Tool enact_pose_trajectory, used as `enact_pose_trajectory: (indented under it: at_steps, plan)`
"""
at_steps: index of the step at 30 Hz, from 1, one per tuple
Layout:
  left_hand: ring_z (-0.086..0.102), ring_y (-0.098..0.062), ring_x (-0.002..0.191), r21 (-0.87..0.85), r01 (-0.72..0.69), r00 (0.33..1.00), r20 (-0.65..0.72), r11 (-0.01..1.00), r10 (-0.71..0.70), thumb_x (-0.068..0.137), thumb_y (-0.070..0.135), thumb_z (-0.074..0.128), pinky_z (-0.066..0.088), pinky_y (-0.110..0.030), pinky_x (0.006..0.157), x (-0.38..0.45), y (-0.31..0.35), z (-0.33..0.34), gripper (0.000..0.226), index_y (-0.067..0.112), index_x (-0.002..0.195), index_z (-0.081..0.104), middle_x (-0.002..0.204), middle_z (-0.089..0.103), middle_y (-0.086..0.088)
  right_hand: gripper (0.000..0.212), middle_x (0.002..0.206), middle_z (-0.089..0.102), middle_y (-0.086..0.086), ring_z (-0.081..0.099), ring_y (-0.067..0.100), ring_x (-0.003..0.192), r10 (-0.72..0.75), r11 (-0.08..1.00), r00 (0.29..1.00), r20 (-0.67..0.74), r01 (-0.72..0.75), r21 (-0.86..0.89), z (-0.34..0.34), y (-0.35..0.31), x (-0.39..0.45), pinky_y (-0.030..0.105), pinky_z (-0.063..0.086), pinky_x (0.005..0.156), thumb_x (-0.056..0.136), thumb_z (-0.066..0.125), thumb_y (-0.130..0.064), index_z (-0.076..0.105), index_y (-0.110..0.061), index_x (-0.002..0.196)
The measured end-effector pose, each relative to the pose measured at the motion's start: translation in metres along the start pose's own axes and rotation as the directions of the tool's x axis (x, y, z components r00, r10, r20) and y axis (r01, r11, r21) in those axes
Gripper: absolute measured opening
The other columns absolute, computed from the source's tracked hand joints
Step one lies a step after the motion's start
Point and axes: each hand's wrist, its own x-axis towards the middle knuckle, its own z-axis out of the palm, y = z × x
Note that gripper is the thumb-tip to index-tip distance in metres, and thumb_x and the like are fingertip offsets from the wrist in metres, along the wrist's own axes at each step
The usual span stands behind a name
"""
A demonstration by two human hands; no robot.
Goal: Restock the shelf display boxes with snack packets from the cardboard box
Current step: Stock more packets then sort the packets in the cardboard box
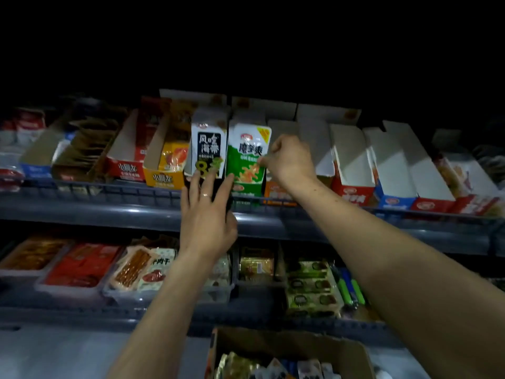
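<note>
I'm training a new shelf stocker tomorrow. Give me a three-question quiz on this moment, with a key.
1. True or false: the right hand pinches the green-and-white snack packet on the upper grey shelf.
2. Multiple choice: the left hand, with fingers out straight, reaches the bottom of which item? A) the white-and-black seaweed packet B) the green lighters on the lower shelf C) the brown cardboard box
3. Fill in: the cardboard box of packets sits ____ the two shelves in the picture.

Key: 1 true; 2 A; 3 below.
</note>
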Motion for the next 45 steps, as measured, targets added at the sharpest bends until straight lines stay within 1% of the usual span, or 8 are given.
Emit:
enact_pose_trajectory:
  at_steps: [7,10,14,17,25,33,38,45]
  plan:
    - [0.059,-0.02,0.107,-0.165,-0.236,0.97,-0.093,0.958,0.223,0.086,0.014,0.062,0.044,-0.035,0.096,-0.035,0.016,-0.005,0.029,0.017,0.115,0.065,0.112,0.067,-0.001,0.008,0.066,0.063,-0.008,0.055,-0.003,0.057,-0.091,0.947,0.993,0.08,0.061,0.316,-0.014,0.047,-0.084,0.01,0.043,0.06,0.08,0.075,-0.012,0.068,-0.015,0.081]
    - [0.066,-0.011,0.084,-0.375,-0.128,0.969,0.151,0.918,0.196,0.088,0.021,0.062,0.053,-0.027,0.074,-0.062,0.029,0.001,0.02,0.021,0.107,0.069,0.094,0.072,0.005,0.006,0.073,0.065,-0.009,0.057,-0.002,0.063,-0.079,0.967,0.942,0.326,-0.007,0.256,-0.017,0.086,-0.138,0.01,0.044,0.061,0.084,0.073,-0.014,0.069,-0.018,0.085]
    - [0.064,-0.015,0.097,-0.259,-0.047,0.701,0.68,0.965,0.217,0.089,0.03,0.065,0.047,-0.023,0.079,-0.106,0.046,0.028,0.025,0.021,0.112,0.066,0.105,0.07,0.001,0.009,0.074,0.058,-0.015,0.054,-0.004,0.067,0.069,0.979,0.848,0.526,-0.159,0.128,-0.007,0.152,-0.215,0.01,0.039,0.062,0.088,0.069,-0.016,0.066,-0.025,0.089]
    - [0.063,-0.014,0.097,-0.198,-0.059,0.498,0.844,0.978,0.201,0.09,0.034,0.063,0.048,-0.026,0.081,-0.15,0.057,0.051,0.02,0.023,0.106,0.067,0.106,0.068,0.003,0.006,0.073,0.057,-0.015,0.054,-0.004,0.068,0.232,0.947,0.746,0.624,-0.32,0.031,0.003,0.206,-0.274,0.009,0.041,0.063,0.09,0.066,-0.011,0.067,-0.017,0.093]
    - [0.061,-0.011,0.09,-0.147,0.17,0.342,0.936,0.974,0.081,0.087,0.016,0.064,0.034,-0.004,0.068,-0.28,0.057,0.101,0.015,0.02,0.1,0.071,0.083,0.058,0.015,0.016,0.101,0.067,0.004,0.061,0.018,0.094,0.519,0.805,0.487,0.702,-0.555,-0.211,0.041,0.304,-0.384,0.021,0.043,0.076,0.088,0.055,-0.005,0.067,-0.016,0.088]
    - [0.064,-0.02,0.095,0.0,0.449,0.27,0.953,0.893,-0.136,0.089,0.009,0.059,0.049,-0.023,0.081,-0.348,0.076,0.142,0.017,0.01,0.1,0.072,0.099,0.069,-0.003,0.042,0.128,0.058,0.016,0.059,0.034,0.113,0.694,0.651,0.347,0.63,-0.677,-0.344,0.094,0.331,-0.41,0.031,0.048,0.083,0.095,0.055,-0.02,0.05,-0.004,0.133]
    - [0.065,-0.015,0.089,0.059,0.489,0.195,0.965,0.87,-0.175,0.085,0.012,0.062,0.054,-0.032,0.084,-0.362,0.077,0.157,0.013,0.019,0.089,0.072,0.097,0.071,0.001,0.029,0.081,0.05,0.009,0.048,0.019,0.064,0.754,0.502,0.138,0.642,-0.752,-0.428,0.119,0.345,-0.421,0.025,0.035,0.052,0.102,0.041,-0.025,0.05,-0.007,0.081]
    - [0.061,-0.015,0.105,0.095,0.455,0.18,0.964,0.885,-0.196,0.09,0.015,0.058,0.048,-0.026,0.091,-0.362,0.073,0.168,0.017,0.016,0.102,0.071,0.112,0.068,-0.001,0.034,0.124,0.057,0.019,0.059,0.035,0.11,0.8,0.518,0.194,0.567,-0.701,-0.491,0.13,0.346,-0.421,0.039,0.054,0.085,0.094,0.054,-0.015,0.053,0.0,0.125]
